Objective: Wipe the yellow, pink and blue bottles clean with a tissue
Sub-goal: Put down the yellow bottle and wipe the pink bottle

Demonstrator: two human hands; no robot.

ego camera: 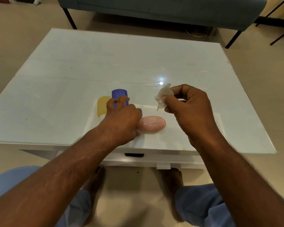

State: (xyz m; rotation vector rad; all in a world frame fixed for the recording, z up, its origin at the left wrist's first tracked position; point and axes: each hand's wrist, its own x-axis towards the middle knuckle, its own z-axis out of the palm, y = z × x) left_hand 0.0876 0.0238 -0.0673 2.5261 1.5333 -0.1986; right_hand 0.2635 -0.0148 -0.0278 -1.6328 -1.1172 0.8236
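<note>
On white worktop [72,63]: left hand [121,118] grips blue bottle [119,95], yellow bottle [102,106] beside, pink bottle [152,124] near; right hand [188,105] pinches crumpled tissue [163,96] above.

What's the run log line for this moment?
left hand: fingers curled round blue bottle | right hand: pinching tissue, lifted | pink bottle: lying on table | yellow bottle: beside blue bottle
</note>
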